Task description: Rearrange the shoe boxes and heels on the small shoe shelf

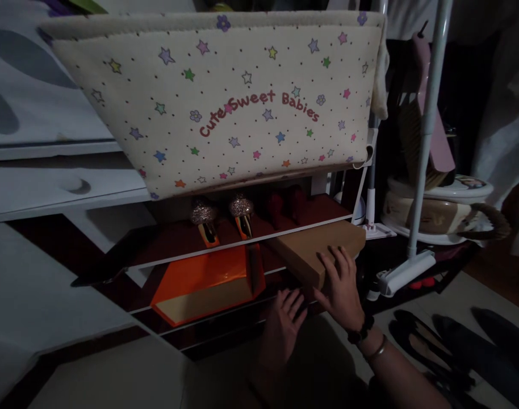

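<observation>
A brown cardboard box (pixel 314 247) sticks out at an angle from the shoe rack's middle tier. My right hand (pixel 343 287) grips its front end, with fingers over the top edge and the thumb by the lower front corner. Just below and left of that corner, my left hand (pixel 285 318) is open, palm turned up and fingers apart, apparently not touching the box. On the same tier to the left lies an orange box (pixel 204 278). The upper tier carries a pair of glittery shoes (pixel 204 213) and a pair of dark red shoes (pixel 275 204).
Above the rack (pixel 178 250) hangs a cream fabric bin (pixel 251 113) with stars. To the right stand a grey pole with a white head (pixel 406 272) and a pink brush (pixel 434 125). Black shoes (pixel 421 341) lie on the floor. White drawers (pixel 50 187) flank the left.
</observation>
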Available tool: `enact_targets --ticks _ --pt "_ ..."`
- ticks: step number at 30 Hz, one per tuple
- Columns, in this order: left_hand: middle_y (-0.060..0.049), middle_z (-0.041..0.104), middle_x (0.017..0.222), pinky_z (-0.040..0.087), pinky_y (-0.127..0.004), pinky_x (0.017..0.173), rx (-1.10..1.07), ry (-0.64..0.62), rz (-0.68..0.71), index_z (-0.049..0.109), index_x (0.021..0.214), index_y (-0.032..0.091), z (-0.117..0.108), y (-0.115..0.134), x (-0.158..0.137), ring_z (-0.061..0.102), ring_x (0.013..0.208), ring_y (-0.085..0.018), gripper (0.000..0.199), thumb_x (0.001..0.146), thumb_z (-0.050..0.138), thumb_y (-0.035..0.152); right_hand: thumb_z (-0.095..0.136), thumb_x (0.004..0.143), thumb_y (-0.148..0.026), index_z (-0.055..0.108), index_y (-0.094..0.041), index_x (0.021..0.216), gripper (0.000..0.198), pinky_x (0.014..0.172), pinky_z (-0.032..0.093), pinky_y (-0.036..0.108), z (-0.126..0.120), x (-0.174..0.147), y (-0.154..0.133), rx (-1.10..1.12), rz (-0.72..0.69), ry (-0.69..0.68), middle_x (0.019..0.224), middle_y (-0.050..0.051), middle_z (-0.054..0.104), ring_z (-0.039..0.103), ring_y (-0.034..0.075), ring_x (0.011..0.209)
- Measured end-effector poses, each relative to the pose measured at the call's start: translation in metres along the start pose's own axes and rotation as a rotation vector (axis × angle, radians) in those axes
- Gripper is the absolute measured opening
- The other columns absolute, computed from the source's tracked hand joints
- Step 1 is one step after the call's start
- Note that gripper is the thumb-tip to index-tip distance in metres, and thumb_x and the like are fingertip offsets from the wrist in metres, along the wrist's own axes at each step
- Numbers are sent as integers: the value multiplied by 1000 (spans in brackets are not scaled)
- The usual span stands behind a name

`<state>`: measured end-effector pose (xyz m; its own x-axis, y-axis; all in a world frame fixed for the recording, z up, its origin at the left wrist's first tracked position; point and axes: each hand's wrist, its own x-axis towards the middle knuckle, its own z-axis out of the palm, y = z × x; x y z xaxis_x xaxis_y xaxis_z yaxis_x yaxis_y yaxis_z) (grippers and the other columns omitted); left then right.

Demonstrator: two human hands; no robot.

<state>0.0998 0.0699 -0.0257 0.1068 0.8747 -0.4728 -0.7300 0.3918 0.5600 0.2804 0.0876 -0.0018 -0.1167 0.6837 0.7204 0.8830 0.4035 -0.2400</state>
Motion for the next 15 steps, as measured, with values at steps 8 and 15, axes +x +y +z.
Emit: enact_targets --ticks 8,15 --pt "-10 74 103 52 -47 107 -379 139 163 60 79 20 -20 63 -18 65 127 -27 23 98 47 20 71 92 -44 15 -27 166 94 115 32 74 6 -2 3 -36 -60 -9 165 21 28 20 46 155" --pt "-15 71 111 62 -47 89 -443 149 161 58 83 19 -29 79 -29 68 121 -31 11 94 57 22 92 72 -38 38 -23 152 97 112 16 86 4 -12 18 -126 -256 -44 168 27 17 20 50 154"
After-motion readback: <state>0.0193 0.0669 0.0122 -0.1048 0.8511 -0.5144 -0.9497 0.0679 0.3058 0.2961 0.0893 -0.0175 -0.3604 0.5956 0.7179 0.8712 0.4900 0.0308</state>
